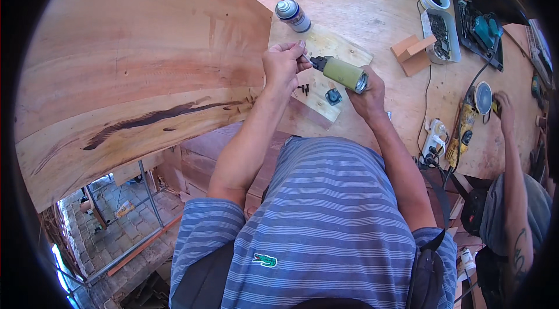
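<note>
1. The person holds a green cylindrical tool body (345, 73) over the desk (361, 12). The right hand (368, 95) is wrapped around its rear end, fingers clamped on the casing. Its black nose points left, toward the other hand.
2. The left hand (283, 64) meets the black nose of the tool; its fingers (296, 48) are pinched together on a small part at the tip. What that part is cannot be told, too small.
3. Position: the tool is held in the air just above a pale plywood offcut (332, 47) lying on the desk, beside the large curved wood slab (140, 59).
4. Progress, as a judgement: the tool looks partly taken apart. A black fitting (333, 97) and a small cluster of dark screws (303, 88) lie loose on the offcut below the hands, so loose parts remain off the tool. The work at the nose appears to be midway.
5. Counts: one green tool body; one loose black fitting; one screw cluster, number of screws not resolvable; one spray can (292, 15) standing near the offcut; one yellow angle grinder (466, 125), well apart to the right.
6. A second person's hand (503, 105) rests by the grinder, apart from the work.
</note>
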Available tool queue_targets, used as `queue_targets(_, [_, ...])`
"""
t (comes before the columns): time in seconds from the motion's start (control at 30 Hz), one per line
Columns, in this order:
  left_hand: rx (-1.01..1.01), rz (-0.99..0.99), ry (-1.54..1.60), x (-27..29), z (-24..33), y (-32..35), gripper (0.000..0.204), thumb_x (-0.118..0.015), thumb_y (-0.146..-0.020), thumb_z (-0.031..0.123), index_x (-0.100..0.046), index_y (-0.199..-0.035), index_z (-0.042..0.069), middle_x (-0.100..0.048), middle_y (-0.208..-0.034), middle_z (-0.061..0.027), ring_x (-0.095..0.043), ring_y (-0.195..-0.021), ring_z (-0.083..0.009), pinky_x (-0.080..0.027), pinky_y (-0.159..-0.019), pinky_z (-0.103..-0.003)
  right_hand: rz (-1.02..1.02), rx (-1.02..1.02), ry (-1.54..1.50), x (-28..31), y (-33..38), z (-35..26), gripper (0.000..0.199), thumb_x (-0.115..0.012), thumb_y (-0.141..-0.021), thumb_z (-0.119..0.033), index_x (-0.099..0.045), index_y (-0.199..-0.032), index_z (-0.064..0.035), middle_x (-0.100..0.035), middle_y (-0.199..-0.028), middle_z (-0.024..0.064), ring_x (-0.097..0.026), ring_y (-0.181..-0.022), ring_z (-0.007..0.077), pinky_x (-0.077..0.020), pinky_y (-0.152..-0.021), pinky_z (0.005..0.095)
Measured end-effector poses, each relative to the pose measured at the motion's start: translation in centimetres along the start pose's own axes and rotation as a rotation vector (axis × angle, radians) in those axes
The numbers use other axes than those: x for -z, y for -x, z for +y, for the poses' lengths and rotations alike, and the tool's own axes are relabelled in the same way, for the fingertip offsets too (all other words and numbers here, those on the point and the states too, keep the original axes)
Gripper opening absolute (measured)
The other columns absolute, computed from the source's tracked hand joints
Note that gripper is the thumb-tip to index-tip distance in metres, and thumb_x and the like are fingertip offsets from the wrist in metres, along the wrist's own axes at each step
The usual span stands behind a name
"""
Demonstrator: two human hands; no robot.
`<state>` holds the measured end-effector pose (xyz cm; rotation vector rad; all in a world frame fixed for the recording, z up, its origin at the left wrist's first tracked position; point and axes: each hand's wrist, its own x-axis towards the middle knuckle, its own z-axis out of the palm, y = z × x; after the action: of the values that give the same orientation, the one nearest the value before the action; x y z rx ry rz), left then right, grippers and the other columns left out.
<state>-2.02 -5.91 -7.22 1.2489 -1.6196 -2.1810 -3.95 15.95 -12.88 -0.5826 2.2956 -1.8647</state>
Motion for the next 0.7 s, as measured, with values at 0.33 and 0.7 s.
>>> queue_targets(0.33, [-0.781, -0.165, -0.931, -4.4, 1.8, 6.2, 0.015, -0.072, -0.087, 0.008, -0.074, -0.098, -0.002, -0.073, -0.09, -0.018, -0.069, -0.093, -0.0388, -0.054, -0.087, -0.046, 0.062, -0.003, 0.09, -1.1, -0.3, 0.2, 0.02, -0.079, -0.073, 0.001, -0.066, -0.087, -0.0042, -0.066, -0.081, 0.0137, -0.067, -0.074, 0.0365, -0.053, -0.067, 0.0425])
queue_targets(0.7, [-0.938, -0.038, -0.634, -0.8, -3.1, 8.3, 0.017, -0.076, -0.091, 0.006, -0.069, -0.104, -0.003, -0.067, -0.119, -0.0192, -0.067, -0.109, -0.0302, -0.054, -0.093, -0.04, 0.08, -0.017, 0.076, -1.3, -0.8, 0.5, 0.024, -0.076, -0.077, 0.002, -0.073, -0.1, -0.0039, -0.072, -0.09, 0.0152, -0.073, -0.083, 0.033, -0.0564, -0.074, 0.0384])
